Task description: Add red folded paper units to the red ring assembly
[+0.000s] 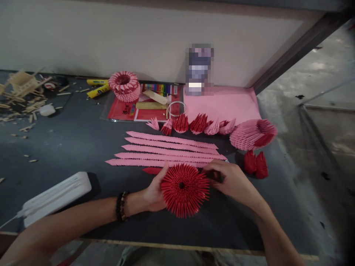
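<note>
Disc (185, 192), spiky red | left hand (154, 191) grasping its edge | right hand (232, 181) by opposite edge, grip unclear

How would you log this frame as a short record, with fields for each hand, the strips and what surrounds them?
Held item: red spiky disc with a dark centre
Left hand: grips the disc at its left edge
Right hand: at the disc's right edge; contact unclear
Left wrist: dark beaded bracelets
Strips: five pink strips, side by side beyond the disc
Behind strips: row of small red and pink pieces
Far left: wooden sticks
Near left: white case with a cable
</note>
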`<action>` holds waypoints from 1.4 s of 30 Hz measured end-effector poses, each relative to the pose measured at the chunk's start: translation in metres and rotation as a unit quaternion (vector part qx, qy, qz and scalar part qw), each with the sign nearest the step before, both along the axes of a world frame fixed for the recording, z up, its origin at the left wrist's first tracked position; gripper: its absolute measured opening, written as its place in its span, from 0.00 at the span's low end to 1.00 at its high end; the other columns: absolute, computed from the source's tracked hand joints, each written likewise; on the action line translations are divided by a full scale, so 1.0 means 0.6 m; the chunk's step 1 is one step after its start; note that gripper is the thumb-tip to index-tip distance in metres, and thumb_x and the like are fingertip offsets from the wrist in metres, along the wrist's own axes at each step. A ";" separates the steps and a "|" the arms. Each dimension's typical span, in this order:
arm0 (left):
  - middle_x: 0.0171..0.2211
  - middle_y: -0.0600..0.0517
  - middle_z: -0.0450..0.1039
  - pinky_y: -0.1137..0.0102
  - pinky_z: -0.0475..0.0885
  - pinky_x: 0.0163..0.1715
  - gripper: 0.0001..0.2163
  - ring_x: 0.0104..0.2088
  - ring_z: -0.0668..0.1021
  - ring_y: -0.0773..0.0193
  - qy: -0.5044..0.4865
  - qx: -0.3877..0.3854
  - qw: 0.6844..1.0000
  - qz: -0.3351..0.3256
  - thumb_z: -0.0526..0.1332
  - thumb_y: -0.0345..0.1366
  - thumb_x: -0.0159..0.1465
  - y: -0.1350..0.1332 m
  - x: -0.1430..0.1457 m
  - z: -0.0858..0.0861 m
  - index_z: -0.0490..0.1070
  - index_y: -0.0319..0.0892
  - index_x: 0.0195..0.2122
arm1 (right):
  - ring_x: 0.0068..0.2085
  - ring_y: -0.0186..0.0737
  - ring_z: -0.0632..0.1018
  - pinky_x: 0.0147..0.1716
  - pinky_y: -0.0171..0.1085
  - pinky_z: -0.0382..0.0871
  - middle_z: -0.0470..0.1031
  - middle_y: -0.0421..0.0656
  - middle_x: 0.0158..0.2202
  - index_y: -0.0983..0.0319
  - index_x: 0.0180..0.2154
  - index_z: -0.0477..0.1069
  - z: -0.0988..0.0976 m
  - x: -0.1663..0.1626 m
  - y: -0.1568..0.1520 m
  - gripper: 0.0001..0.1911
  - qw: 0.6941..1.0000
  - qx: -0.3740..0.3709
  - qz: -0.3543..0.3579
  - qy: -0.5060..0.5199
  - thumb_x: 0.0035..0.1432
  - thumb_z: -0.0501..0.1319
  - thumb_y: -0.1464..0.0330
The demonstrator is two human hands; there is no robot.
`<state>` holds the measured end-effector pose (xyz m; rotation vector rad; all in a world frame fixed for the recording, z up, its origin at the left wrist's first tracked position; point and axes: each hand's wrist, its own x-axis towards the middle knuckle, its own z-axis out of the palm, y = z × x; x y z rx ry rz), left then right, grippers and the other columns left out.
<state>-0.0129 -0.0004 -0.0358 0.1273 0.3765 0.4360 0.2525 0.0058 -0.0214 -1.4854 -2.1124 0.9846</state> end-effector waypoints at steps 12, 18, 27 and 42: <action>0.56 0.39 0.78 0.47 0.69 0.61 0.40 0.61 0.77 0.43 -0.014 0.015 1.000 0.001 0.41 0.68 0.68 0.000 0.004 0.000 0.72 0.44 0.63 | 0.32 0.36 0.80 0.33 0.35 0.75 0.79 0.39 0.34 0.57 0.45 0.73 -0.007 -0.027 -0.020 0.12 0.941 -0.087 -0.180 0.273 0.63 0.70 0.61; 0.55 0.39 0.78 0.46 0.69 0.60 0.35 0.59 0.77 0.41 -0.017 0.025 1.000 -0.006 0.45 0.64 0.69 0.002 0.006 0.007 0.72 0.44 0.63 | 0.43 0.43 0.84 0.45 0.42 0.79 0.83 0.44 0.41 0.56 0.42 0.80 -0.012 -0.028 -0.026 0.07 0.927 -0.066 -0.188 0.316 0.63 0.70 0.62; 0.52 0.39 0.81 0.46 0.75 0.51 0.36 0.55 0.80 0.39 0.014 -0.012 1.000 0.000 0.44 0.67 0.68 0.003 0.002 0.011 0.75 0.48 0.60 | 0.33 0.37 0.75 0.33 0.36 0.72 0.75 0.41 0.34 0.56 0.38 0.78 -0.006 -0.029 -0.025 0.06 0.944 -0.037 -0.172 0.279 0.61 0.71 0.62; 0.50 0.39 0.82 0.48 0.62 0.67 0.36 0.60 0.77 0.45 0.013 -0.011 0.996 0.083 0.40 0.58 0.73 -0.008 0.010 -0.016 0.74 0.32 0.59 | 0.28 0.33 0.78 0.27 0.32 0.72 0.78 0.38 0.29 0.58 0.38 0.78 -0.017 -0.043 -0.033 0.08 0.901 -0.150 -0.183 0.364 0.61 0.72 0.63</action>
